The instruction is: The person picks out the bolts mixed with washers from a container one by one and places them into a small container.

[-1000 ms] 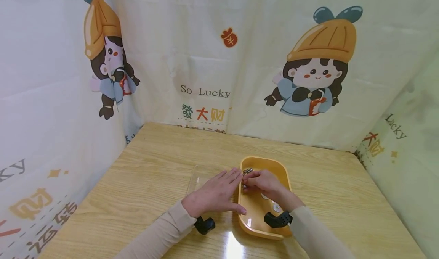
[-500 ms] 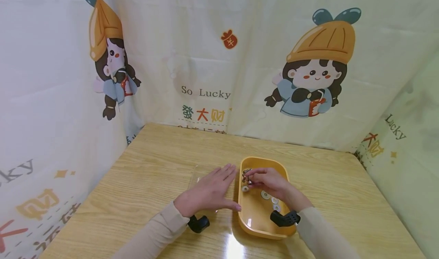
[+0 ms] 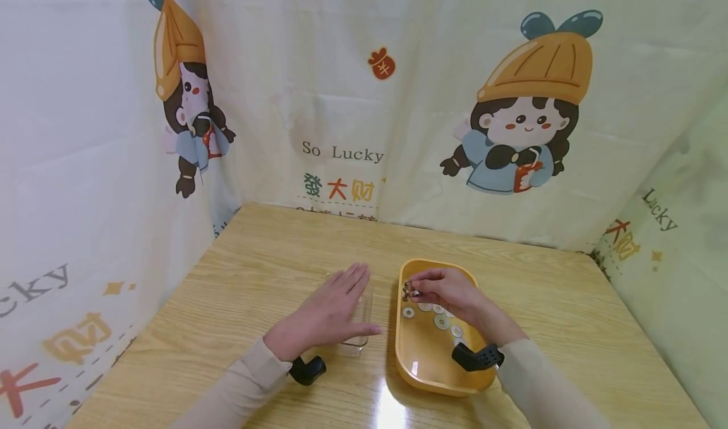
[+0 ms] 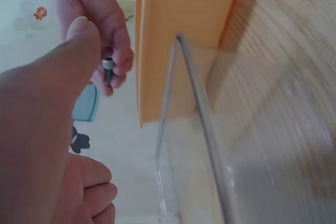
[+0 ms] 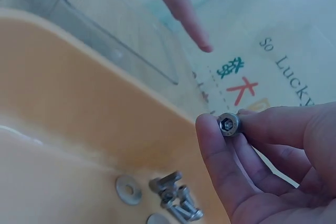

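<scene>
Silvery bolt [image 5: 230, 124], pinched by the right hand [image 3: 449, 291] over the orange tray [image 3: 423, 361] toward eleven o'clock, may drop if it rolls, the left hand [image 3: 324, 310] straight-fingered at nine.

Both forearms, the left [image 3: 227, 385] and the right [image 3: 548, 385], reached forward and slanted inward. The left hand [image 3: 324, 312] lay with its back upward, its fingers [image 3: 354, 282] straight and side by side and its thumb [image 3: 364, 330] spread out toward the right. The right hand [image 3: 449, 293] was bent into a pinch at the tips, the remaining fingers [image 5: 260, 167] curled behind. The hands were near each other, not touching.
</scene>
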The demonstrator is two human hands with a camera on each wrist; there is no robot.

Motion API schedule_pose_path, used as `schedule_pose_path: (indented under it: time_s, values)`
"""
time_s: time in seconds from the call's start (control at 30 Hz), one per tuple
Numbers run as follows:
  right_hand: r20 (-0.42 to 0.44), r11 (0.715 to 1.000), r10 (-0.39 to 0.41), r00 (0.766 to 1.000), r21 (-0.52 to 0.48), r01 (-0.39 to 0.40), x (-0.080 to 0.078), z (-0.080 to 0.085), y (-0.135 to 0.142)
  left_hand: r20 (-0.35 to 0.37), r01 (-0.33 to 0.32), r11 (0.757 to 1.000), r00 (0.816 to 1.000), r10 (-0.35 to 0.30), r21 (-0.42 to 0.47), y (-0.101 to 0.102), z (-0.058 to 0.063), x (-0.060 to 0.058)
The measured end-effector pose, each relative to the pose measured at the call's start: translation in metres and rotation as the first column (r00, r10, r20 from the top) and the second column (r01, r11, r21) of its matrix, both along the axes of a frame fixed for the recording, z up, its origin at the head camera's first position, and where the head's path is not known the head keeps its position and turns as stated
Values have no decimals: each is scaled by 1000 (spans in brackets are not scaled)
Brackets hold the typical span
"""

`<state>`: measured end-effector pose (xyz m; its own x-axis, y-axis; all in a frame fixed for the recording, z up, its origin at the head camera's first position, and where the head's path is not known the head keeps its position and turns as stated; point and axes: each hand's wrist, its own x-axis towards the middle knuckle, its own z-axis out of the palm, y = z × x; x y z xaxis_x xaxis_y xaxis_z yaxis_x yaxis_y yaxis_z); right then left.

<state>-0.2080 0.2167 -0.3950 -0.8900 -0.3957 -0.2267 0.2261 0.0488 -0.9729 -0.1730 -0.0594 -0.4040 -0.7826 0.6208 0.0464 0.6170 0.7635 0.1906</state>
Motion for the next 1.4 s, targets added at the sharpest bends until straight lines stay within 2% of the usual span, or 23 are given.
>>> schedule_pose_path:
  time_s: [0.27, 0.5, 0.77, 1.1, 1.4]
  values:
    - [4, 1000, 3, 1000, 21, -3, -2, 12, -9, 48, -41, 999, 998, 40, 30, -28, -5, 3]
    - [7, 1000, 16, 1000, 15, -16, -4, 15, -14, 97, -54, 998, 994, 49, 45, -45, -14, 2]
    - [-3, 999, 32, 999, 34, -32, -3, 17, -24, 109, -69, 995, 992, 61, 69, -45, -21, 2]
    - [-5, 997, 54, 999, 54, -54, -5, 21, -38, 72, -86, 995, 994, 82, 53, -41, -25, 0]
    - [-22, 988, 112, 993, 113, -109, -6, 22, -70, 43, -103, 993, 994, 101, 53, -34, -33, -4]
